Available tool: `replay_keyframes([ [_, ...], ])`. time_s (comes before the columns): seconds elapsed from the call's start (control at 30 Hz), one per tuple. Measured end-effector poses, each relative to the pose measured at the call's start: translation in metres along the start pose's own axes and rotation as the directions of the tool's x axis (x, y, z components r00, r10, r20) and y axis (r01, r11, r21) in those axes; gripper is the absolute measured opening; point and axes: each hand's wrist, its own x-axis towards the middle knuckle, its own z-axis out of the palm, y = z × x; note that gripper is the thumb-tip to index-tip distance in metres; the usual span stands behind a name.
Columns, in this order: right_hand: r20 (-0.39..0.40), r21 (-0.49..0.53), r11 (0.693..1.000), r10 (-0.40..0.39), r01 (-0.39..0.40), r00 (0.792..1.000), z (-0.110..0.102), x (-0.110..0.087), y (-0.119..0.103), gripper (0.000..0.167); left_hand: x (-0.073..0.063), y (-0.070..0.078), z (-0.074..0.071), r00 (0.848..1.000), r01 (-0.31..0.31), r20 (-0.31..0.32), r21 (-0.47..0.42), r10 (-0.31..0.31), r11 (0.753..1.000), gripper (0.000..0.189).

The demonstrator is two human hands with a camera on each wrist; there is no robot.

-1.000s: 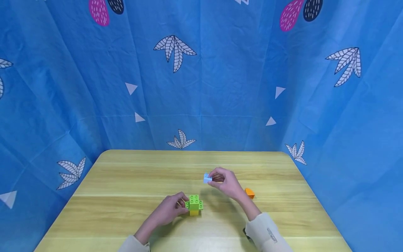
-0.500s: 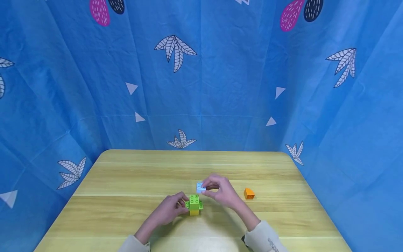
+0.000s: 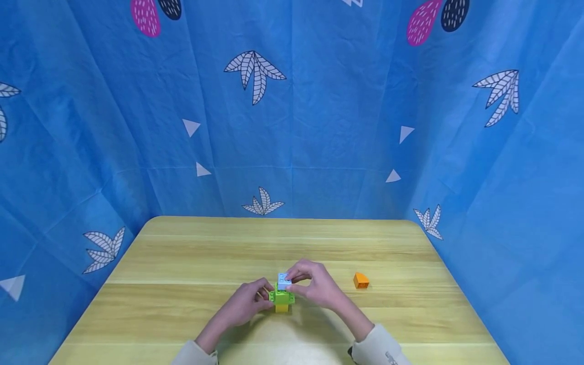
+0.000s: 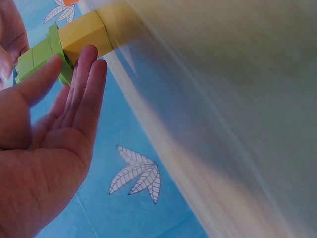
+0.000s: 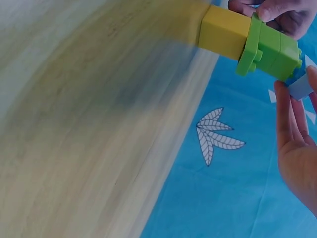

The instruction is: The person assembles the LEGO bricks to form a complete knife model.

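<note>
A small tower of toy building bricks stands on the table, with a yellow brick at the bottom. Above that lie a wider green plate and green bricks. My left hand pinches the tower's left side at the green pieces, thumb nearer me. Between thumb and fingers, my right hand holds a light blue brick at the tower's top. In the right wrist view this brick is slightly tilted, close to the green studs; whether they touch I cannot tell.
To the right on the wooden table lies an orange brick with a curved top. Blue patterned cloth hangs behind the table and along both sides.
My right hand has carried the light blue brick left and toward me, from beyond the tower to its top. The left hand has stayed at the tower. The orange brick is now fully uncovered.
</note>
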Motion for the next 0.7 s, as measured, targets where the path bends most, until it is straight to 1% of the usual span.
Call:
replay_keyframes([
  [0.2,0.015,-0.033,0.999,-0.037,0.037,0.999,0.0027,0.0004,-0.0012,0.014,0.0003,-0.0007,-0.0006,1.0,-0.009,-0.002,-0.002,0.009,1.0,0.026],
  [0.37,0.019,-0.067,0.997,-0.044,0.045,0.999,0.0039,-0.0001,-0.0009,0.015,0.0001,-0.0001,-0.0004,1.0,0.001,0.006,-0.007,-0.001,1.0,0.027],
  [0.7,0.013,-0.133,0.989,-0.056,0.058,0.998,0.0052,-0.0014,0.0007,0.016,0.0002,0.0,-0.0005,1.0,0.011,0.001,-0.007,-0.011,1.0,0.027],
])
